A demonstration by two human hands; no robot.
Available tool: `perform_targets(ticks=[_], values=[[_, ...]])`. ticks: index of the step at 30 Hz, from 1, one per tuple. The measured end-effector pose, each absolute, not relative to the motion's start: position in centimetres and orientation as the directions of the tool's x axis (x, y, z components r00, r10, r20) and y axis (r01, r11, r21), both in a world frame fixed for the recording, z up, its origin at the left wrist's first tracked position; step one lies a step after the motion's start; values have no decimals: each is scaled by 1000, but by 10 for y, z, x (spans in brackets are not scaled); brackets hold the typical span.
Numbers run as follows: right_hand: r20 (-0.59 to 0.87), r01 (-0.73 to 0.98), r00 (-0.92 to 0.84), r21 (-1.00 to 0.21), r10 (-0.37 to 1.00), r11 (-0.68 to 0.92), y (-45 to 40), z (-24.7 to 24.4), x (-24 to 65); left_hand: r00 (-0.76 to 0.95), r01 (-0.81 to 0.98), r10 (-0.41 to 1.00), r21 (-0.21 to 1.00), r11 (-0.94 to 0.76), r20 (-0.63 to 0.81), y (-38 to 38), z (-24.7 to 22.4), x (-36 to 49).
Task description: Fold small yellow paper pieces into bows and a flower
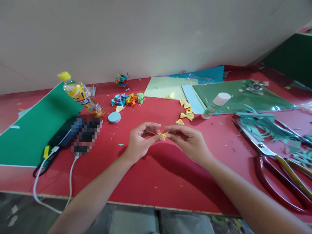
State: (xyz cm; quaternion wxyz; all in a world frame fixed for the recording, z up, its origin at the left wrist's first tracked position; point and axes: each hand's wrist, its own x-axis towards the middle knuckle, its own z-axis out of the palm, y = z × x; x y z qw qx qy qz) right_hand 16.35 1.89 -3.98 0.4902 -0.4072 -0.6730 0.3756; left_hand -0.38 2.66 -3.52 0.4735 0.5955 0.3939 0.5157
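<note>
A small folded piece of yellow paper is pinched between my two hands, above the red tabletop. Thumb and fingers of my left hand close on its left side. My right hand grips the other side with its fingertips. Beyond the right hand lie several folded yellow paper pieces. Farther left is a row of crumpled paper bows in blue, purple, orange and green. A stack of round paper discs, light blue on top, sits left of my hands.
A glue stick with a white cap stands at the right. Large red-handled scissors lie beside teal paper scraps. A drink bottle leans at the left, near a cabled phone and a black power bank. A multicoloured paper ball is at the back.
</note>
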Motion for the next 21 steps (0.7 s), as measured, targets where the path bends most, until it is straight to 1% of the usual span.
perform_targets(ticks=[3, 8, 11, 14, 17, 19, 21], values=[[346, 190, -186, -906, 920, 379, 17, -42, 163, 163, 9, 952, 965, -262, 258, 26, -35, -4], [393, 283, -220, -850, 893, 444, 17, -42, 163, 139, 83, 945, 947, -310, 297, 27, -37, -3], [462, 352, -254, -774, 850, 526, 24, -45, 167, 115, 103, 934, 932, -349, 337, 31, -39, -5], [537, 451, -245, -674, 807, 585, 38, -52, 180, 96, 175, 942, 927, -333, 320, 37, -45, -9], [545, 613, -185, -587, 818, 529, 54, -59, 200, 93, 251, 957, 924, -289, 274, 44, -53, -14], [508, 722, -135, -537, 851, 436, 62, -61, 212, 101, 286, 957, 914, -288, 270, 48, -57, -16], [453, 789, -99, -507, 886, 348, 67, -63, 222, 117, 312, 953, 901, -302, 279, 50, -61, -17]])
